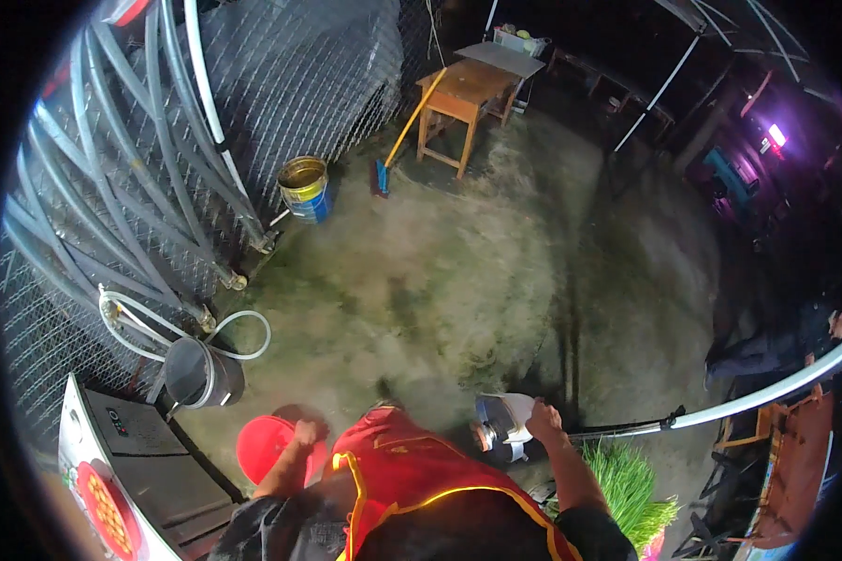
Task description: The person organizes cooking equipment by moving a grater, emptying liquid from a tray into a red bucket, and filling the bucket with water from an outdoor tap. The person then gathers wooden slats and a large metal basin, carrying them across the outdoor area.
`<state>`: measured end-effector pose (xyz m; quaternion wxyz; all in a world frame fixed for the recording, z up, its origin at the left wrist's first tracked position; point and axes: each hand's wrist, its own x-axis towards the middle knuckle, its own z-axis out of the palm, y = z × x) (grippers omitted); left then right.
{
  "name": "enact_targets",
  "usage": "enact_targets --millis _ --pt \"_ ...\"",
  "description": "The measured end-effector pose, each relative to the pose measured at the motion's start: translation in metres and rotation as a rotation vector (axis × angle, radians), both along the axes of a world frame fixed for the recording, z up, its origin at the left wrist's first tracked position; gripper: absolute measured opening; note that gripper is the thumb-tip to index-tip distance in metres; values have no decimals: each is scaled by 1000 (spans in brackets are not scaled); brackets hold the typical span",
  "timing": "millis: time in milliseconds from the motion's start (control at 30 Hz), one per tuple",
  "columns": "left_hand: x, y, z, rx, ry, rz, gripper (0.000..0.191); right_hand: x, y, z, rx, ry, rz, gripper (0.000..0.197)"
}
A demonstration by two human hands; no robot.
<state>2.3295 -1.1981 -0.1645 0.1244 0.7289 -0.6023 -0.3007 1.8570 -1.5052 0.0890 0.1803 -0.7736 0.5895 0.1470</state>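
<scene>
My left hand [309, 432] grips the rim of a red plastic basin [263, 443], which hangs tilted at my left side. The basin looks bare inside, though my forearm hides part of it. At my right side my right hand [544, 419] is closed on the upper edge of a white-and-dark container [509, 421]. A round metallic part [486, 436] shows at its left end; its exact kind I cannot tell. Between the two hands hangs the red apron [421, 456] with yellow trim that I wear.
A white-topped cabinet [133, 421] bearing a red tray [109, 512] stands at left, near a black bucket [189, 375] and hose [252, 315]. Ahead are a paint bucket [305, 189], broom [414, 126] and wooden table [477, 84]. Green stalks [617, 484] and a white pole [744, 400] lie right.
</scene>
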Motion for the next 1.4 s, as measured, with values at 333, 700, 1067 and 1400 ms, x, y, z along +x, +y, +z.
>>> enact_targets --millis 333,700,1067,1400 --pt "28 -230 17 753 -327 -277 15 -85 -59 -106 140 50 -423 62" --pt "45 -665 114 300 -593 -883 12 6 -339 -62 159 -5 -705 60" --pt "84 -853 12 396 325 258 7 -5 -621 -90 191 24 -621 59" --pt "46 -933 -20 385 1097 1164 15 -43 -916 -31 -78 92 -515 57"
